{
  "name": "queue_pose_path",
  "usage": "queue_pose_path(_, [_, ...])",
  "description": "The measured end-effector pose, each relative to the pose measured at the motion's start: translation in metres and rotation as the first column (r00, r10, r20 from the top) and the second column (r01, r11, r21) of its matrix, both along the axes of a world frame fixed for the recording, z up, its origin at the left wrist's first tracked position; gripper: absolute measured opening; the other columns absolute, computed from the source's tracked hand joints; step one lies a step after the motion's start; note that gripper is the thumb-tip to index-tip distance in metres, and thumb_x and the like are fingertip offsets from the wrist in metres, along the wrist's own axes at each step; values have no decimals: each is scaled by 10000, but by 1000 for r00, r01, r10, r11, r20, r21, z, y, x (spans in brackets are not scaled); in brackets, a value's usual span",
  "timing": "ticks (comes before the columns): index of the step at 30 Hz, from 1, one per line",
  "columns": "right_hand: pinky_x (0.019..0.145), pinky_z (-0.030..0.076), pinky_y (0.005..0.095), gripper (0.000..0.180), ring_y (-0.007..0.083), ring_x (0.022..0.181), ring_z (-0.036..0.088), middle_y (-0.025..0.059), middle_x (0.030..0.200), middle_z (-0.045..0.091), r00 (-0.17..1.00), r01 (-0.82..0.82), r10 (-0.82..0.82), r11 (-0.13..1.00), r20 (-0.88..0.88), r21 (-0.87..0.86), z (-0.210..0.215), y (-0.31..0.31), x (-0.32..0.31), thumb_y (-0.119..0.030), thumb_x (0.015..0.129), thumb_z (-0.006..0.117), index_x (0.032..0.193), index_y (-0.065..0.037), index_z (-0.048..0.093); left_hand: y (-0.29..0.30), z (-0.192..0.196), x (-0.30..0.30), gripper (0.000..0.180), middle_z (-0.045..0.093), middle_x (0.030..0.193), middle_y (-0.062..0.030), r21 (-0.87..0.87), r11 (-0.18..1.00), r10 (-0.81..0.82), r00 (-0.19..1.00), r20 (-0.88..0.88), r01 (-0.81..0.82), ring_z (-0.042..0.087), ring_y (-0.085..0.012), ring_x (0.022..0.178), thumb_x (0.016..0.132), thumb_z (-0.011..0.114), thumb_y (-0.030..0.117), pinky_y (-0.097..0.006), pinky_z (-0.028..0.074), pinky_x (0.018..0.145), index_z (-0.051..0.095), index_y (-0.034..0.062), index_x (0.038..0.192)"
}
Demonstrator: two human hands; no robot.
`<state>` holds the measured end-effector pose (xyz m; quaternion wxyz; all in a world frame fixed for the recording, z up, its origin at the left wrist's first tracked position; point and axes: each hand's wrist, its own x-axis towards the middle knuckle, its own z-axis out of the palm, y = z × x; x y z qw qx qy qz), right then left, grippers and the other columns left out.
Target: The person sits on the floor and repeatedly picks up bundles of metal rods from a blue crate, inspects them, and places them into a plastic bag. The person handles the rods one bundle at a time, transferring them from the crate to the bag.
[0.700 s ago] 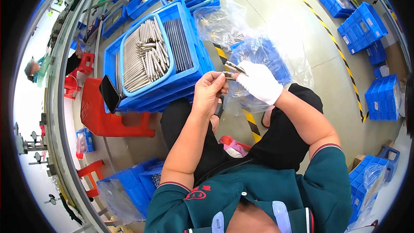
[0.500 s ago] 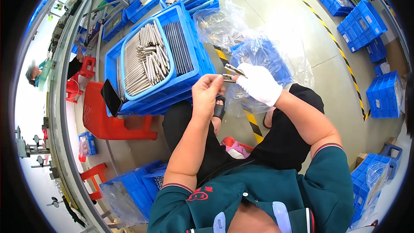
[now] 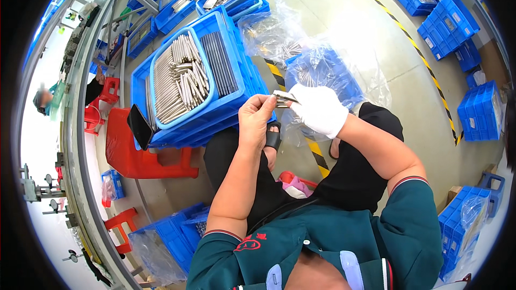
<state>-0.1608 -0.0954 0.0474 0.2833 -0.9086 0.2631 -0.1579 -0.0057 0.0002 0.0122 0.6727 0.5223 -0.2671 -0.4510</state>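
Small metal shafts point(image 3: 283, 95) lie between my two hands, above the gap between my knees. My right hand point(image 3: 321, 111), in a white glove, is closed around them, with their ends sticking out toward the left. The thumb and fingers of my bare left hand point(image 3: 255, 119) pinch at those protruding ends. To the left of my hands, a light-blue tray point(image 3: 214, 83) heaped with shiny metal shafts point(image 3: 180, 78) rests on a stack of blue crates point(image 3: 252, 78). Dark rods point(image 3: 219, 56) lie in a row beside the tray.
Under clear plastic film, a blue crate point(image 3: 344, 78) stands just beyond my right hand. A red stool point(image 3: 121, 147) is beside the stack, with a dark flat panel point(image 3: 140, 128) at its corner. More blue crates point(image 3: 449, 27) line the right side past striped floor tape point(image 3: 422, 51).
Both hands have drawn closer together. My left fingers now meet the ends of the shafts, and the shafts have shifted slightly left in my right hand.
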Motion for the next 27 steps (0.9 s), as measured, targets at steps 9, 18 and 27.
queue_pose_path(9, [612,450,402,194,340,684,589,153,736,590,1000,20,-21,997,12,71,-6,1,2,-251,874,547,897,-59,551,1,5,-8,174,554,703,54,1,999,38,995,90,-38,398,-8,606,873,663,178,-170,312,555,633,10,841])
queue_pose_path(18, [523,385,303,304,140,546,480,48,627,521,996,-88,46,665,77,742,4,-15,-6,-339,877,581,841,-37,584,0,3,1,194,511,660,44,-31,999,8,999,-44,-9,375,-26,544,880,654,200,-184,300,507,629,11,839])
queue_pose_path(27, [494,338,242,269,65,542,417,-12,624,496,981,-175,17,488,191,855,6,-10,-7,-301,864,622,837,-36,583,2,7,1,152,558,679,23,3,997,-76,996,-35,76,443,-36,577,856,676,171,-181,351,527,632,25,857])
